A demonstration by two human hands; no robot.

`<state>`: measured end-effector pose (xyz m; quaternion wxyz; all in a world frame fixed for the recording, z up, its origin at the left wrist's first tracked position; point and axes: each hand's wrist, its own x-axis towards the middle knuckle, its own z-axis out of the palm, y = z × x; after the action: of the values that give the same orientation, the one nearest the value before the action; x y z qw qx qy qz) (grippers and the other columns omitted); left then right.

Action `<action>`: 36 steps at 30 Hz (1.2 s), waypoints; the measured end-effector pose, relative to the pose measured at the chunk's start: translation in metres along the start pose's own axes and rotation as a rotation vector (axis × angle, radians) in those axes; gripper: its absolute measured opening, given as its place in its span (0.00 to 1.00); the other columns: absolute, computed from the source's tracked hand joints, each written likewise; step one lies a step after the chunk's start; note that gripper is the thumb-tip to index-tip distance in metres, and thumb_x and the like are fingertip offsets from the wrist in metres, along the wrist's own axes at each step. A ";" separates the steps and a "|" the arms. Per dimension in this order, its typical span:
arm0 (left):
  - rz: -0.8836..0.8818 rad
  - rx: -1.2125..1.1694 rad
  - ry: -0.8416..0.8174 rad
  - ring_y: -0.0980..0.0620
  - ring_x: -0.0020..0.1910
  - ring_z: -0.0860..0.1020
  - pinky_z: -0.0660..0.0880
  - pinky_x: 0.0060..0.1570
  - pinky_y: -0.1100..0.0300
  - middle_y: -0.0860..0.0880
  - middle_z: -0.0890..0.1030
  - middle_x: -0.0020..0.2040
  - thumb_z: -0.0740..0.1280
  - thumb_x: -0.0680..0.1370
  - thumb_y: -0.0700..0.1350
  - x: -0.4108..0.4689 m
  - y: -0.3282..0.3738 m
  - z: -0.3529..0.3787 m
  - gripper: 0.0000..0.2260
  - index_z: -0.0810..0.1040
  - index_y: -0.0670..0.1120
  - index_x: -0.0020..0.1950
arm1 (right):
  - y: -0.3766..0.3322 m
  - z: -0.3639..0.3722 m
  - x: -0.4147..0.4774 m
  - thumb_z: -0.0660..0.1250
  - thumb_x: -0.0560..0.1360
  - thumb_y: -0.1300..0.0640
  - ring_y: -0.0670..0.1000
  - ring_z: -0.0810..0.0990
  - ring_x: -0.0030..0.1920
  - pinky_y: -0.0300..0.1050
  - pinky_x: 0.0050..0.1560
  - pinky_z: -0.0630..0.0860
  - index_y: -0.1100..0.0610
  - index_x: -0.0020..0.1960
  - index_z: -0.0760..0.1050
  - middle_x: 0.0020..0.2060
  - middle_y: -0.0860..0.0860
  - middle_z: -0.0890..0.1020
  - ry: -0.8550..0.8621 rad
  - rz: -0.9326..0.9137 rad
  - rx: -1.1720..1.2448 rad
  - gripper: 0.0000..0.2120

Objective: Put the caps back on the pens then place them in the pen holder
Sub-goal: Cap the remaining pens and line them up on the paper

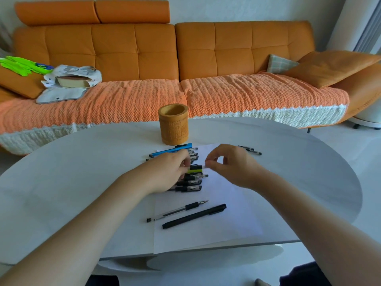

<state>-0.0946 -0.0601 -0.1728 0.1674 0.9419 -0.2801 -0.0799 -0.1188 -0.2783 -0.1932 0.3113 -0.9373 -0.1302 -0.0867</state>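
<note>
Pens: the row of pens (pixel 192 179) lies side by side mid-table on the paper sheet (pixel 226 223). A clear pen (pixel 177 211), tip bare, and a black pen (pixel 193 216) lie at 6 o'clock.
Left hand (pixel 169 171): your fingers curl over the row from 9 o'clock; whether they grip a pen cannot be told.
Right hand (pixel 231 164): thumb and forefinger pinched narrow at 3 o'clock; contents blurred.
Pen holder (pixel 173 129): upright at 12 o'clock, no pen showing.
Progress: barely begun, by my judgement; nearly all capping and placing remains.
</note>
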 end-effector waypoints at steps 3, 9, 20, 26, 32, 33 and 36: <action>-0.015 0.000 0.014 0.56 0.44 0.76 0.75 0.46 0.54 0.56 0.77 0.45 0.57 0.82 0.48 0.011 0.002 0.003 0.06 0.70 0.56 0.58 | 0.026 -0.009 0.005 0.65 0.78 0.49 0.41 0.78 0.44 0.38 0.42 0.74 0.45 0.51 0.80 0.48 0.42 0.80 0.084 0.122 -0.107 0.06; 0.009 0.039 0.102 0.60 0.41 0.74 0.69 0.36 0.59 0.59 0.76 0.42 0.59 0.81 0.51 0.024 0.019 0.010 0.08 0.75 0.57 0.57 | 0.067 -0.018 0.006 0.59 0.79 0.57 0.55 0.80 0.53 0.47 0.47 0.77 0.45 0.64 0.75 0.61 0.48 0.74 0.168 0.381 -0.374 0.16; 0.027 0.052 0.129 0.56 0.43 0.77 0.77 0.43 0.53 0.57 0.79 0.44 0.60 0.80 0.52 0.034 0.039 0.021 0.08 0.77 0.58 0.57 | 0.076 -0.018 0.003 0.60 0.78 0.63 0.57 0.78 0.54 0.45 0.46 0.71 0.49 0.65 0.74 0.57 0.52 0.76 0.128 0.485 -0.437 0.18; -0.005 -0.017 0.178 0.56 0.47 0.77 0.77 0.46 0.53 0.60 0.79 0.46 0.61 0.79 0.55 0.028 0.035 0.023 0.07 0.77 0.61 0.55 | 0.066 -0.018 0.000 0.62 0.78 0.59 0.55 0.79 0.53 0.45 0.46 0.73 0.49 0.57 0.80 0.54 0.51 0.77 0.057 0.455 -0.492 0.12; -0.044 -0.077 0.289 0.61 0.49 0.76 0.75 0.49 0.58 0.63 0.80 0.49 0.65 0.78 0.54 0.008 0.023 0.022 0.08 0.80 0.61 0.55 | 0.032 -0.017 -0.006 0.63 0.78 0.49 0.49 0.79 0.48 0.43 0.41 0.71 0.44 0.56 0.76 0.49 0.42 0.81 0.034 0.276 -0.199 0.08; -0.049 -0.085 0.295 0.60 0.50 0.76 0.75 0.51 0.58 0.62 0.80 0.50 0.65 0.78 0.55 0.005 0.020 0.020 0.08 0.80 0.60 0.56 | 0.025 -0.017 -0.006 0.64 0.77 0.49 0.47 0.78 0.44 0.43 0.39 0.72 0.44 0.55 0.77 0.48 0.41 0.81 0.019 0.246 -0.151 0.08; -0.066 -0.087 0.315 0.56 0.55 0.78 0.75 0.52 0.56 0.60 0.81 0.56 0.65 0.78 0.56 0.000 0.009 0.015 0.10 0.80 0.61 0.57 | 0.010 -0.017 -0.003 0.66 0.75 0.50 0.49 0.80 0.37 0.45 0.38 0.77 0.43 0.52 0.80 0.45 0.40 0.80 0.022 0.210 0.034 0.07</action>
<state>-0.1026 -0.0711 -0.1835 0.2472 0.9433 -0.2154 0.0511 -0.1206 -0.2964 -0.1864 0.3359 -0.9394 -0.0291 -0.0617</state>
